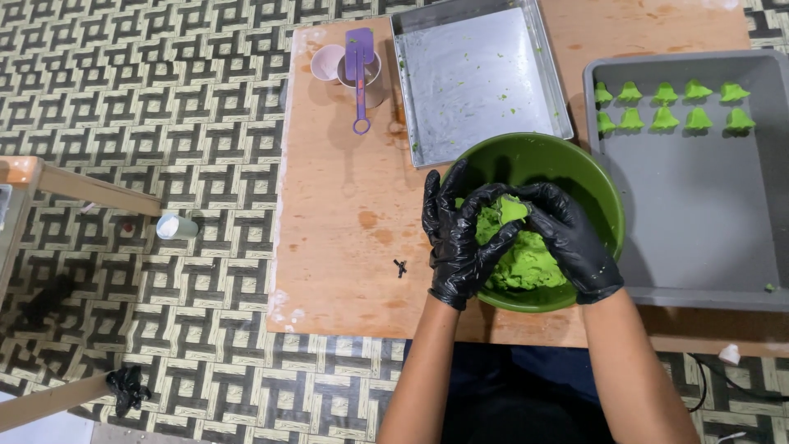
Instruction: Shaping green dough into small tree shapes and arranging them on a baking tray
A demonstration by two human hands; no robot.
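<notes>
green dough point(526, 263) in bowl point(604, 193), gloved left hand point(456, 238), right hand point(567, 234), steel pan point(477, 78) behind

Glossy black disposable gloves on both hands point(509, 238), bare forearms, dark clothing below.

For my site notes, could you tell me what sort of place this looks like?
Probably a small home or informal food-making spot. Gloved hands, left hand and right hand, shape green dough in a green bowl on a low wooden board over a patterned floor mat. A grey tray holds shaped green pieces.
</notes>
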